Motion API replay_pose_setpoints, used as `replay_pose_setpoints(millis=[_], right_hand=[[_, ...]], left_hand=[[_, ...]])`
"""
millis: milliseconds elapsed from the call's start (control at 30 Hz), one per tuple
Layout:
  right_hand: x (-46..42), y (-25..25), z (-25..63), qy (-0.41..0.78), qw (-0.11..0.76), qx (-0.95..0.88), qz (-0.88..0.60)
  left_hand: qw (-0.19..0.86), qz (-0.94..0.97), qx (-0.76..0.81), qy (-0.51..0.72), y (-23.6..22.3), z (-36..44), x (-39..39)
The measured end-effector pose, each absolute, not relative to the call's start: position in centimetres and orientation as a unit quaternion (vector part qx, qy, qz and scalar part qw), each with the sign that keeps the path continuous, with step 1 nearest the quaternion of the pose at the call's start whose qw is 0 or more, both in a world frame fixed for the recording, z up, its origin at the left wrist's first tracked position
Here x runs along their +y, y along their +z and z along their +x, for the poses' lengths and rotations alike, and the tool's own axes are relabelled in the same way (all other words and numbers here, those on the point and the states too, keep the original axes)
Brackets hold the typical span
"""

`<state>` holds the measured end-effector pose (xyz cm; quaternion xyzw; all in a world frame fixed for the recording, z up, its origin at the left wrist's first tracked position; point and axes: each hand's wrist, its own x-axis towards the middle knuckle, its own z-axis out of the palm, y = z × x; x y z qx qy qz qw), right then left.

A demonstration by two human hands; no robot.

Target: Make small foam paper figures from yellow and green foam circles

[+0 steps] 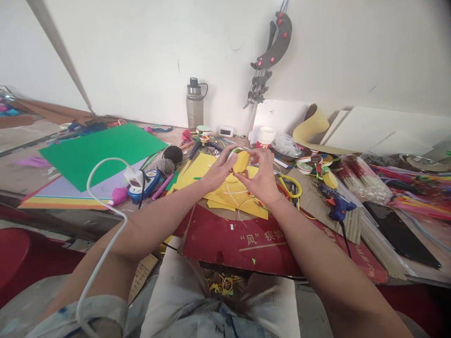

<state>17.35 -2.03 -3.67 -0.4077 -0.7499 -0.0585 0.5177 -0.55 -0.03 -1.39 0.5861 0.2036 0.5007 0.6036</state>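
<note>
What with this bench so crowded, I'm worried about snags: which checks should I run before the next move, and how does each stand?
1. Yellow piece supported: ok, left hand and right hand are both on it.
2. White cable clear of the left forearm: not ok, it crosses in front of that arm in this view.
3. Yellow paper free of scraps: not ok, white strips lie on it.
4. Blue tool cool: cannot tell.
5. Bottle upright: ok.
6. Phone away from both hands: ok.

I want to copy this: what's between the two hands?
A rounded yellow piece, held between the left hand and right hand, shows in the head view.
</note>
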Motion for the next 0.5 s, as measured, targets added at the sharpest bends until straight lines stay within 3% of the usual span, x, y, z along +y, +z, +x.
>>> replay_pose_setpoints(millis=[100, 233, 433, 500], right_hand=[[-1.8, -3.6, 17.4, -0.008, 0.525, -0.738, -0.425], [-1.0, -3.7, 18.0, 0.038, 0.496, -0.71, -0.499], [-0.6, -4.3, 19.1, 0.041, 0.253, -0.653, -0.712], [-1.0, -4.2, 19.1, 0.023, 0.216, -0.641, -0.736]], left_hand=[[0.6, 0.574, 0.195, 0.522, -2.1, -0.2, 0.9], [0.597, 0.481, 0.312, 0.56, -2.2, -0.7, 2.5], [0.635, 0.356, 0.418, 0.543, -1.7, -2.4, 4.8], [0.637, 0.339, 0.427, 0.545, -1.8, -2.8, 5.3]])
